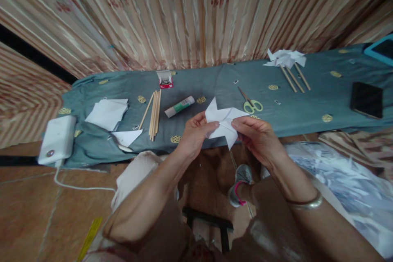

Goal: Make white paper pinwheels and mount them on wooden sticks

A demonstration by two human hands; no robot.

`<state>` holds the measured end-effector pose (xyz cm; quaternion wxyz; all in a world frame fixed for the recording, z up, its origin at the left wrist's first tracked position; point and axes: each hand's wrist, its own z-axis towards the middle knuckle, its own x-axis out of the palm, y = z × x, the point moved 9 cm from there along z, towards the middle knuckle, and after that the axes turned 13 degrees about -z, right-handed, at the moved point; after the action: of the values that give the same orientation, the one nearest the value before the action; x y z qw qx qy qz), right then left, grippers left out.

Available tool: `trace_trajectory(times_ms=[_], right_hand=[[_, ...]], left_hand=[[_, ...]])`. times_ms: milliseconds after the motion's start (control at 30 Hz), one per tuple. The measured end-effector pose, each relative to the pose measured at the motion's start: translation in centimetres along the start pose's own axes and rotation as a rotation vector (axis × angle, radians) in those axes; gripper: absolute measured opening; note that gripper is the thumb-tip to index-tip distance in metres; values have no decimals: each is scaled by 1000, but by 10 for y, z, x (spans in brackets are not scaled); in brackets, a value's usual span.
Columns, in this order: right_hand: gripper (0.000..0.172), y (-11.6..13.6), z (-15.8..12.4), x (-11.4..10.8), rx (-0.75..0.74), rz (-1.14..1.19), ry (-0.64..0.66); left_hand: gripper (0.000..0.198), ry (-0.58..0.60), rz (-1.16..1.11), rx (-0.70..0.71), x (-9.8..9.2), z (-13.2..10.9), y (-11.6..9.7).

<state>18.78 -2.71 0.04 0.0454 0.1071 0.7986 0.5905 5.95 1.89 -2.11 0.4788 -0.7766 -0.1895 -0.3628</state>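
A white paper pinwheel point(226, 116) is held above the front edge of the cloth-covered table. My left hand point(198, 129) pinches its left side with the thumb on top. My right hand point(253, 131) grips the right side, thumb near the folded centre. Behind it lie scissors point(251, 104) with pale green handles and a glue stick point(179, 107). Thin wooden sticks point(155, 114) are bunched to the left, near an open small red box point(166, 83) of metal bits. Finished pinwheels on sticks point(287, 59) rest at the back right.
White paper sheets point(107, 114) and a cut paper piece point(127, 137) lie on the left of the green cloth point(211, 84). A white power bank point(57, 139) with a cable sits at the left end. At right are a black phone point(367, 99) and a bag of paper scraps point(334, 180).
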Motion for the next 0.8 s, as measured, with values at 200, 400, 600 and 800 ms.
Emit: trace_trajectory(times_ms=[200, 400, 600, 800], right_hand=[[25, 0, 0, -3, -12, 1, -43], [25, 1, 0, -4, -43, -12, -56], [29, 0, 1, -4, -42, -47, -61], [31, -3, 2, -5, -44, -67, -75]], left_hand=[[39, 6, 16, 3, 1, 0, 1], [38, 7, 46, 21, 1, -1, 0], [41, 11, 34, 10, 4, -2, 1], [39, 11, 65, 20, 5, -3, 0]])
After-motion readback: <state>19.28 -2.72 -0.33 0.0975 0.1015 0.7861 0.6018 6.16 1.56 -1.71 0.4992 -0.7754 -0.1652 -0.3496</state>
